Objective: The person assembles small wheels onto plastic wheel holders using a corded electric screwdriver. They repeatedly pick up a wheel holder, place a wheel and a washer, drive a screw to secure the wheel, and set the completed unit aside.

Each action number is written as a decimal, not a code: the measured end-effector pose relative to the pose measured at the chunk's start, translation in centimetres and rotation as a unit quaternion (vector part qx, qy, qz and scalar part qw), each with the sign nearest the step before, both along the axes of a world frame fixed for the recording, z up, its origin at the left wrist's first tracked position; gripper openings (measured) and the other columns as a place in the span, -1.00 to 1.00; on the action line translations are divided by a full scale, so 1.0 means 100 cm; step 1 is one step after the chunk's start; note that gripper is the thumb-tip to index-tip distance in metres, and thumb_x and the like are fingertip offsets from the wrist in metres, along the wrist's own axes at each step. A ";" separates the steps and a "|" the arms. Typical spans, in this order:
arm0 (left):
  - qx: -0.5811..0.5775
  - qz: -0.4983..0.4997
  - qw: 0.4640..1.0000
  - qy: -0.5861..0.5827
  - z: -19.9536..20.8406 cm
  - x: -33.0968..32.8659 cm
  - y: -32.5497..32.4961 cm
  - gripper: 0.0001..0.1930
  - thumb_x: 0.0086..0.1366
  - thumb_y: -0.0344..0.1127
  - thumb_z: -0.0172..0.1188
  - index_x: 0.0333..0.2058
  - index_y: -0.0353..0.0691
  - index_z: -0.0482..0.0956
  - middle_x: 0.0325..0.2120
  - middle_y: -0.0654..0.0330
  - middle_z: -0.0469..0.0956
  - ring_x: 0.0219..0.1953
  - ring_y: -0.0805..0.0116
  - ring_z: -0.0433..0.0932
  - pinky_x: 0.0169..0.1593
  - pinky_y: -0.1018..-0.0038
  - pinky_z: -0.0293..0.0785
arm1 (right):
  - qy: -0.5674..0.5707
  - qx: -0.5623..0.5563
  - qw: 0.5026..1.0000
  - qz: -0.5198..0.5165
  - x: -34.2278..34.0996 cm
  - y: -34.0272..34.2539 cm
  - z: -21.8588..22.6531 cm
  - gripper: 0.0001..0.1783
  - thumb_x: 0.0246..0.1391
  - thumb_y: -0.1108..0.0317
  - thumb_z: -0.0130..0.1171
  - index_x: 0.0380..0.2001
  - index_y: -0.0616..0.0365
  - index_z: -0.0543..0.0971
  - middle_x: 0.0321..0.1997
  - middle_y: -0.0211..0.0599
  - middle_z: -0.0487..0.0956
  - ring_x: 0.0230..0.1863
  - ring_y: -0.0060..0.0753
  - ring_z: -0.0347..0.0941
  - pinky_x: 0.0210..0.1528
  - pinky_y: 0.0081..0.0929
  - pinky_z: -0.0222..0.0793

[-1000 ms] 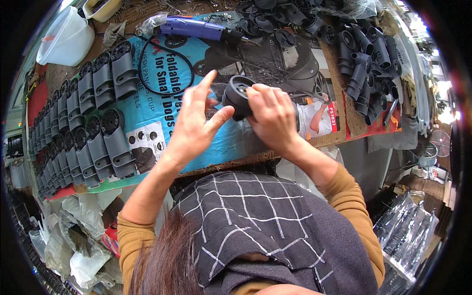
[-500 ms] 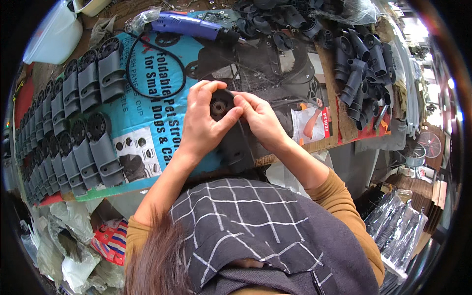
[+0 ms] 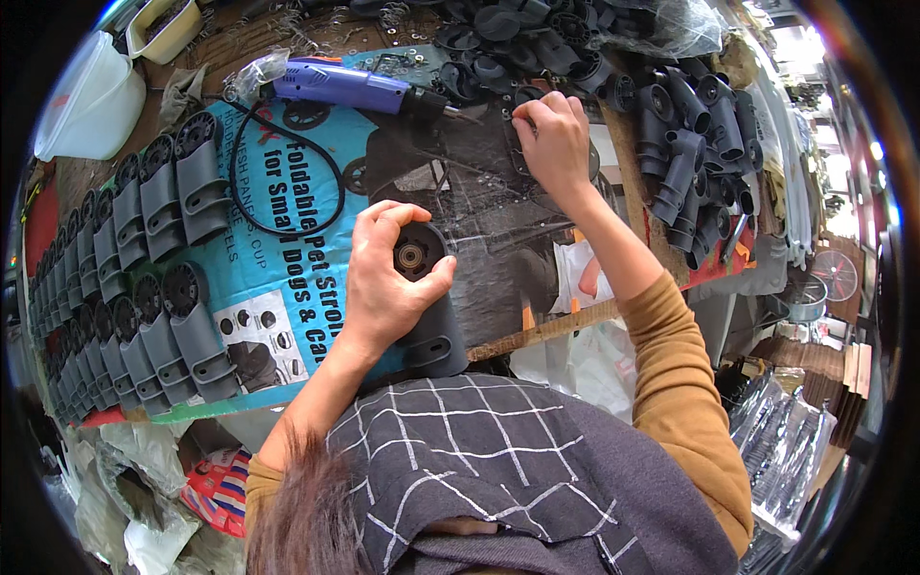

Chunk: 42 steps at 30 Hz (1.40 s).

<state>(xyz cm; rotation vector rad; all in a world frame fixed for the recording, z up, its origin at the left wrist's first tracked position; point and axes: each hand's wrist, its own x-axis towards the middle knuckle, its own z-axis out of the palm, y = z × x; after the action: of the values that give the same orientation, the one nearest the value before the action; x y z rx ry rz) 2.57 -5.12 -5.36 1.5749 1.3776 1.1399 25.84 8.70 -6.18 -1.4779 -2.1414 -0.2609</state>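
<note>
My left hand [image 3: 388,283] grips a black plastic joint piece [image 3: 436,331] at the near edge of the table. Its round head faces up, with a metal ring in the middle, and my thumb and forefinger curve around that head. My right hand [image 3: 558,144] is at the far side, fingers bent together beside a black round cap [image 3: 527,94]. Whatever sits between those fingertips is hidden. A blue-purple power tool [image 3: 350,86] with a black nose lies left of my right hand, its black cord looped on the blue printed sheet [image 3: 268,192].
Grey joint pieces [image 3: 196,331] stand in two rows on the left. Black round parts [image 3: 498,24] are heaped at the back, and black tube fittings [image 3: 685,163] at the right. A white bucket [image 3: 91,101] and a cream tub [image 3: 163,29] occupy the far left corner.
My right hand has left the joint piece and moved away to the far right, beside the black round parts. My left hand keeps hold of the piece, now slightly nearer me.
</note>
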 end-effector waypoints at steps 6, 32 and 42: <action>-0.011 0.003 1.000 0.001 0.001 -0.001 0.000 -0.50 -0.08 -0.30 0.41 -0.10 -0.19 0.51 -0.05 0.04 0.37 -0.01 0.13 0.45 0.03 0.35 0.46 | -0.036 -0.012 0.999 -0.018 -0.009 0.007 0.001 -0.95 -0.08 0.33 0.32 -0.50 0.00 0.64 -0.36 -0.47 0.49 -0.18 -0.26 0.37 -0.15 -0.31 0.24; 0.051 0.010 0.999 0.014 -0.009 -0.002 -0.001 -0.45 -0.04 -0.21 0.45 -0.09 -0.26 0.43 -0.06 -0.01 0.38 0.05 0.03 0.39 0.07 0.27 0.40 | 0.145 -0.182 0.970 -0.065 0.002 -0.056 0.034 -0.85 -0.02 0.38 0.29 -0.36 0.20 0.67 -0.42 -0.36 0.48 -0.45 -0.52 0.43 -0.34 -0.57 0.35; 0.023 0.011 1.000 0.003 -0.009 -0.001 -0.004 -0.50 0.04 -0.21 0.45 -0.08 -0.19 0.44 0.03 0.00 0.30 0.08 0.07 0.37 0.05 0.31 0.43 | 0.073 -0.123 0.989 -0.034 0.029 -0.007 -0.001 -0.82 -0.04 0.29 0.31 -0.45 0.20 0.64 -0.45 -0.25 0.50 -0.41 -0.32 0.47 -0.31 -0.40 0.37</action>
<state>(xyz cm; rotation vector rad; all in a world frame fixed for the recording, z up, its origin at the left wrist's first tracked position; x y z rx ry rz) 2.50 -5.50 -6.26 1.6019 1.3842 1.1880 28.78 8.04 -6.30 -1.6547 -2.0653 0.0904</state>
